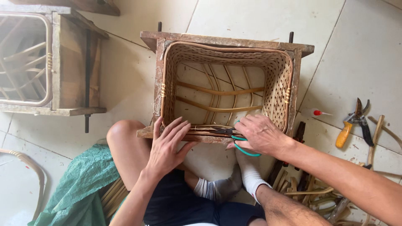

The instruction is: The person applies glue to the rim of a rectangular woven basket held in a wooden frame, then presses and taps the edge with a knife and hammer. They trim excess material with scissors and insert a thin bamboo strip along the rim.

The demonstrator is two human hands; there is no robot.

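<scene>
On the tiled floor [360, 37], between our knees, stands the woven bamboo basket [276, 79] inside its wooden frame [226, 42]; our left hand [167, 144] lies flat, fingers spread, pressing the near rim; our right hand [259, 134] is closed on green-handled scissors [243, 148], blades at the rim strips; we judge trimming of strip ends in hand; each cut calls for a steady rim; orange-handled pruning shears [354, 123] lie well apart.

basket [276, 75]: woven cane, matt, bumpy | frame [226, 42]: old rough wood | floor [138, 88]: smooth shiny tile | scissors [240, 144]: green plastic handles | cloth [79, 184]: green, soft, matt
</scene>
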